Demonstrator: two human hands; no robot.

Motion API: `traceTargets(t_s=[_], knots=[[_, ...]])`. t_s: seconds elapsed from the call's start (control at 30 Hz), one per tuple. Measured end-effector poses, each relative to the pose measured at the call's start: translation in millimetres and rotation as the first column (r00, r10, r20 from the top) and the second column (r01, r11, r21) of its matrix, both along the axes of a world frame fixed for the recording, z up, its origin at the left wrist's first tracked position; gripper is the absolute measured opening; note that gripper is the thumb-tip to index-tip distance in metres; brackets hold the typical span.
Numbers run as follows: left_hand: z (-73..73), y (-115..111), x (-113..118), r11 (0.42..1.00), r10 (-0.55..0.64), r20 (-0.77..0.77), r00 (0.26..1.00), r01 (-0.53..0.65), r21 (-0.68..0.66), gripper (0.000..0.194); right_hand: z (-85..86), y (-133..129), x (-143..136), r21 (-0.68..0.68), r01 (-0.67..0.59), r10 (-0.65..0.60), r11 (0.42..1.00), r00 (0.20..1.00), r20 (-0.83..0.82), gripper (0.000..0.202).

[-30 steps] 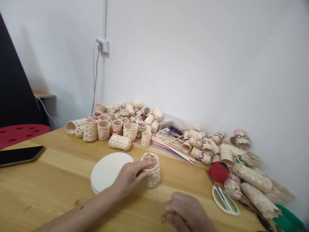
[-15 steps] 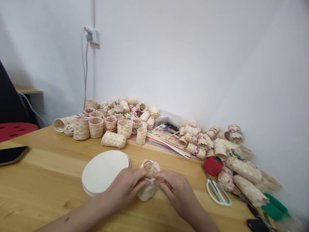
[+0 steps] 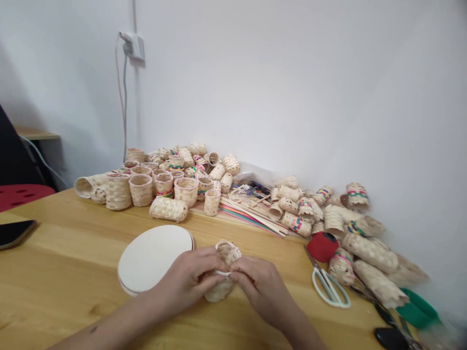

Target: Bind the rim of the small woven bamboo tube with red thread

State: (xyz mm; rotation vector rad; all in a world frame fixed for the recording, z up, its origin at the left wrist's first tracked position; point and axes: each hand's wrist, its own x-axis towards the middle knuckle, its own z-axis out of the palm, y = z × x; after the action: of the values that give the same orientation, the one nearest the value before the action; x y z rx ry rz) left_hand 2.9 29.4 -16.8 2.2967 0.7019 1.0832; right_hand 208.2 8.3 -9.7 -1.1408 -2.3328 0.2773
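A small woven basket (image 3: 219,290) of pale strips stands tilted on the wooden table, its mouth facing up and away from me. Pinkish-white binding runs along part of its rim. My left hand (image 3: 195,274) pinches the near rim from the left, thumb outside and fingers over the edge. From the right, my right hand (image 3: 253,284) pinches the same rim, close to the left fingertips. A white strip lies along the rim between the two hands. My fingers hide part of the basket's mouth and sides.
White round discs (image 3: 155,257) lie stacked left of the basket. White-handled scissors (image 3: 330,289) and a red pincushion-like object (image 3: 323,247) are at right. Piled woven baskets (image 3: 186,192) and coloured strips (image 3: 251,216) line the wall. A phone (image 3: 16,233) sits far left; a green container (image 3: 418,308) is far right.
The view has shifted slightly. Both hands stay at the basket's near rim; the fingers have moved a little, and the white strip between them shows more plainly.
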Motion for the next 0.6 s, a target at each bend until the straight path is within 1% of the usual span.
traceTargets(t_s=[0.1,0.17,0.23,0.3,0.43,0.53,0.6], knots=[[0.4,1.2,1.0,1.000,0.003,0.037,0.999,-0.002,-0.025,0.015,0.6,-1.5,0.5,-0.025,0.019,-0.022,1.000,0.992,-0.125,0.013],[2.3,2.4,0.4,0.998,0.004,0.059,0.998,0.000,-0.067,0.015,2.4,-2.1,4.5,-0.007,0.037,-0.037,0.999,0.981,-0.189,0.023],[4.6,3.5,-0.6,0.995,0.009,0.064,0.998,-0.002,-0.101,0.015,3.5,-2.3,10.2,0.047,0.066,-0.055,0.997,0.977,-0.204,0.030],[6.3,4.5,-1.5,0.994,0.029,0.060,0.998,-0.023,-0.106,0.015,3.1,-2.6,14.8,0.113,0.086,-0.063,0.990,0.978,-0.197,0.031],[5.6,5.6,-1.4,0.994,0.073,0.078,0.994,-0.066,-0.085,0.015,-1.4,-4.4,14.2,0.220,0.075,-0.026,0.973,0.976,-0.218,0.021],[3.4,6.8,-0.3,0.990,0.096,0.089,0.991,-0.086,-0.114,0.016,-3.8,-5.1,10.2,0.270,0.064,0.000,0.961,0.973,-0.233,0.016],[2.1,7.6,0.1,0.989,0.088,0.093,0.992,-0.076,-0.124,0.017,-3.1,-4.6,9.9,0.297,0.082,-0.010,0.951,0.971,-0.237,0.016]])
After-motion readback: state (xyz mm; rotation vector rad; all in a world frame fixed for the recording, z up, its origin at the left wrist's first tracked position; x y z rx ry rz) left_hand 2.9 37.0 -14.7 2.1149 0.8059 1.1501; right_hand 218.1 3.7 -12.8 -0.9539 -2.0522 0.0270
